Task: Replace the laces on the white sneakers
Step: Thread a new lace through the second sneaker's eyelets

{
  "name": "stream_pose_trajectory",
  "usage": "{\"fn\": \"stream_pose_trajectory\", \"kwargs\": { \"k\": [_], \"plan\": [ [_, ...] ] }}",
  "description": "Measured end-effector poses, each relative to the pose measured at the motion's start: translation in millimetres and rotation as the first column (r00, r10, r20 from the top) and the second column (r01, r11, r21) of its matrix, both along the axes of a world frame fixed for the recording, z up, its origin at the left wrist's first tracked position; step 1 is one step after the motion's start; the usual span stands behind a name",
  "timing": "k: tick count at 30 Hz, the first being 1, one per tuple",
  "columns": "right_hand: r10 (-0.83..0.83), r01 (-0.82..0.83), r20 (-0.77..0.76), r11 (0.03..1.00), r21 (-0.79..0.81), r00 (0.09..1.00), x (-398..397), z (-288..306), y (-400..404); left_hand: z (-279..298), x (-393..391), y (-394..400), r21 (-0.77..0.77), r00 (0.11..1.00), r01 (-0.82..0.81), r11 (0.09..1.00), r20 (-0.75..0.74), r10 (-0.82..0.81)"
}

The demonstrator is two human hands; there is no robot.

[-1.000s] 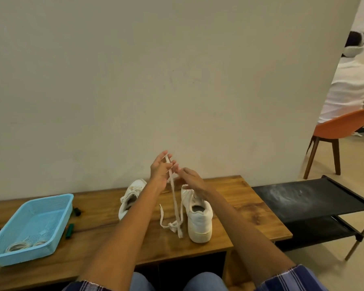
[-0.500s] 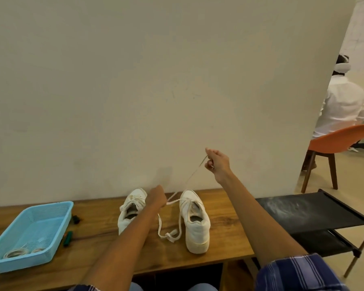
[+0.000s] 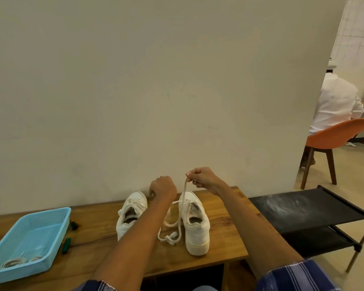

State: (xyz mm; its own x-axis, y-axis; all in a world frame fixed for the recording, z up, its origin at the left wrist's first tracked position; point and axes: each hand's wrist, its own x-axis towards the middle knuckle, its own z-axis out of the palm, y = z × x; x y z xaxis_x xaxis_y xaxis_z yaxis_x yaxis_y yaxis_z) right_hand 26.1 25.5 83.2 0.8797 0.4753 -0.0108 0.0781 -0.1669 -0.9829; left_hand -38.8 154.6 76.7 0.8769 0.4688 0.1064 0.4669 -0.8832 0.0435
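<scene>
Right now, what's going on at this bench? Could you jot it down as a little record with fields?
Surface: wooden bench against a plain wall
Shoes: left sneaker and right sneaker, side by side, heels toward the person
Right hand: pinches the lace and holds it up above the right sneaker
Left hand: curled, low between the sneakers' toes; what it holds is hidden
Loose lace end: lies on the bench between the sneakers
Blue basket: at the bench's left end, with coiled laces inside

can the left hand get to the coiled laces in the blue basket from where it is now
Probably yes. The left hand sits by the white sneakers, pinching nothing clearly visible, and the bare wooden bench top lies between it and the open-topped light blue plastic basket holding the coiled white laces.
</scene>
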Motion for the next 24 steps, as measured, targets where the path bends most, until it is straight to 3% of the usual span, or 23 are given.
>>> {"fn": "stream_pose_trajectory", "kwargs": {
  "k": [2, 4, 5, 7, 9, 12, 18, 24],
  "plan": [
    [0.075, -0.074, 0.022, 0.997, -0.03, 0.997, 2, 5, -5, -6, 4, 10, 0.079, 0.993, 0.083, 0.993, 0.072, -0.088],
    [0.182, -0.179, 0.031, 0.98, -0.09, 0.983, 2, 7, -6, -7, 14, 13, -0.147, 0.929, 0.291, 0.945, 0.28, -0.243],
    [0.213, -0.208, 0.041, 0.972, -0.111, 0.976, 2, 8, -4, -6, 16, 10, -0.33, 0.885, 0.398, 0.856, 0.382, -0.264],
    [0.2, -0.188, 0.083, 0.973, -0.133, 0.976, 2, 9, 0, -2, 19, -1, -0.658, 0.855, 0.481, 0.58, 0.497, -0.146],
    [0.121, -0.097, 0.149, 0.982, -0.16, 0.981, 5, 9, 4, -3, 21, -6, -0.801, 0.881, 0.442, 0.404, 0.473, -0.027],
    [0.057, 0.003, 0.23, 0.968, -0.252, 0.971, 11, 4, 2, -12, 23, 0, -0.791, 0.917, 0.386, 0.475, 0.386, -0.102],
    [0.045, 0.009, 0.204, 0.967, -0.256, 0.978, 19, -16, -6, -21, 22, 18, -0.828, 0.928, 0.372, 0.419, 0.336, -0.159],
    [0.045, 0.008, 0.184, 0.96, -0.28, 0.982, 19, -25, 3, -41, 27, 19, -0.802, 0.922, 0.349, 0.485, 0.385, -0.026]
  ]
}}
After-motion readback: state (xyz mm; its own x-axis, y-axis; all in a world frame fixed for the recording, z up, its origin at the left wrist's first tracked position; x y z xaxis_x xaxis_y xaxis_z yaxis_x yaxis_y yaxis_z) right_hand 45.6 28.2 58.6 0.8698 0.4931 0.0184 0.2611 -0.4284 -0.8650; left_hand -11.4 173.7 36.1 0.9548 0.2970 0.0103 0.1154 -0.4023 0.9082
